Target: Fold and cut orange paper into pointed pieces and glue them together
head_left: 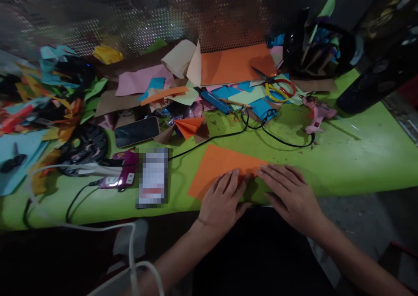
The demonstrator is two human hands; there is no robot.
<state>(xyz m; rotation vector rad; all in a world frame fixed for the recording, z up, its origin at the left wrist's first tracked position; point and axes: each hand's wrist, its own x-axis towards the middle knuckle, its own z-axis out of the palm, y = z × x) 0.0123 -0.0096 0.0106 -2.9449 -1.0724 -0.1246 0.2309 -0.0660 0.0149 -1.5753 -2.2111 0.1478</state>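
Note:
An orange sheet of paper (pixel 209 169) lies on the green-covered table (pixel 339 165), close to its front edge. Flat on the sheet's lower right part rests my left hand (pixel 222 200), fingers stretched out. My right hand (pixel 290 195) is also flat, its fingertips touching the right end of the same paper. Parts of the paper's near edge are hidden under my fingers. Beyond the sheet stands a small folded orange paper piece (pixel 189 127). A phone with a blurred-out screen (pixel 153 178) lies to the left of the paper.
A pink glue gun (pixel 318 115) trails its black cord to a purple power strip (pixel 119 174). Scissors (pixel 279 89), a blue cutter (pixel 215 102), a dark phone (pixel 137 131) and paper scraps lie behind. At the right stands a dark bottle (pixel 369 82). A white cable (pixel 132 243) hangs in front.

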